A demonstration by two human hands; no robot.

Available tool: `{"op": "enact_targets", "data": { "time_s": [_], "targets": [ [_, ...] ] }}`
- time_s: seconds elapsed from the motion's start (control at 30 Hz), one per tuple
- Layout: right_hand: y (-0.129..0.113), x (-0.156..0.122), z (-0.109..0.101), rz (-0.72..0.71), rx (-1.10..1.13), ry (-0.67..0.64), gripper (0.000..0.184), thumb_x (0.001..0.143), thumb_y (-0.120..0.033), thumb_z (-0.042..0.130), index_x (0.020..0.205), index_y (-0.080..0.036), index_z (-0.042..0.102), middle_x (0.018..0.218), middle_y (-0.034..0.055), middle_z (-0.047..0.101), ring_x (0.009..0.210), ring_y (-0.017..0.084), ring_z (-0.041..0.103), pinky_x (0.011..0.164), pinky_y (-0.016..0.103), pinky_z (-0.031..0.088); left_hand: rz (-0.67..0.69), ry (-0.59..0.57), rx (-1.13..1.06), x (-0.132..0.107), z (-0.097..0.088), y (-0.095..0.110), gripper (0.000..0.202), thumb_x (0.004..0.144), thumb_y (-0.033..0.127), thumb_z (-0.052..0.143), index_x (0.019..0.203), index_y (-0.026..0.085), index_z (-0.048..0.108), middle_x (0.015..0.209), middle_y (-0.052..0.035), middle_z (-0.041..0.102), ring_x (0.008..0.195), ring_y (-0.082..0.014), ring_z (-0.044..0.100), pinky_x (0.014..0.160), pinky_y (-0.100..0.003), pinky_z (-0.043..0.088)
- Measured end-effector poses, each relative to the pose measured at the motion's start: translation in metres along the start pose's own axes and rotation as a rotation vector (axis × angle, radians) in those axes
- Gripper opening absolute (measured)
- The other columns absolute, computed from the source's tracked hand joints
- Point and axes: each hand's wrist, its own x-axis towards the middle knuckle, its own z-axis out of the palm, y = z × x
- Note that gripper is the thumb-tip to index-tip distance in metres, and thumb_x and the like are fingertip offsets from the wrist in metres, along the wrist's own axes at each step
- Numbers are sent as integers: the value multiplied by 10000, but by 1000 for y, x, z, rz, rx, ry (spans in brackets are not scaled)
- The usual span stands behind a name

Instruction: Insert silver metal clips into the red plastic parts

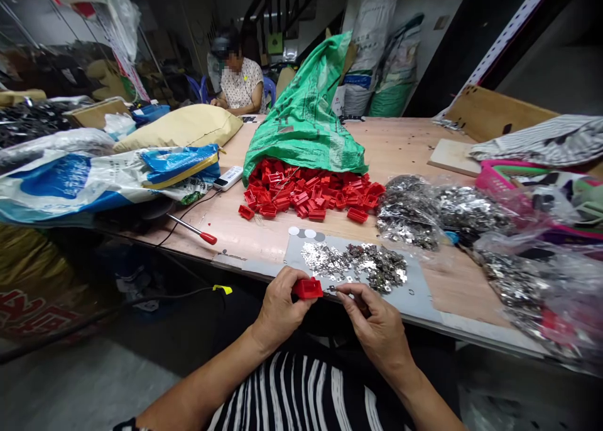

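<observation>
A small red plastic housing [308, 288], its hollow side showing, is pinched between the thumb and fingers of my left hand [281, 305]. Just right of it, my right hand [377, 323] grips a small metal piece [332, 288] whose tip points at the housing; whether the two touch I cannot tell. Both hands are in front of the table's near edge. Beyond them, loose flat metal pieces [325, 259] lie on a grey mat [424, 293], silvery on the left and darker on the right.
Red housings [306, 192] spill from a green woven sack [306, 117]. Clear bags of metal parts [409, 211] and a pink basket [499, 186] stand right. A red-tipped lever [207, 237] juts out left, near a white device [228, 177]. Across the table sits another person [241, 82].
</observation>
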Motion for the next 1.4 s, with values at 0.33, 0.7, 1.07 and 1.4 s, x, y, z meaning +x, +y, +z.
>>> {"op": "enact_targets", "data": {
  "time_s": [0.33,0.7,1.07,1.4],
  "targets": [
    [1,1,10,-130,-10,-155,107,925,-183,491,923,-217,592,834,32,643,754,164,615,689,271,471,118,-22,85,-3,4,8,121,762,128,646,862,175,599,803,-9,585,752,-138,563,698,-243,441],
    [-2,10,-3,122,249,-314,236,931,-338,465,901,-212,663,886,47,650,835,183,604,746,278,470,154,60,66,-7,8,7,172,745,132,687,896,173,615,783,-12,598,728,-138,559,670,-243,446],
    [18,1,11,409,489,-281,284,804,-467,643,834,-211,524,771,-20,530,723,134,508,662,247,428,214,33,66,-10,10,9,179,766,142,682,932,178,629,796,-25,629,735,-144,584,675,-247,475],
    [26,-3,17,432,662,-373,372,771,-502,667,783,-203,445,722,-46,457,657,106,440,597,234,388,258,-65,139,-18,19,4,159,809,133,624,960,185,627,837,-55,658,742,-165,578,672,-270,486]
  ]
}}
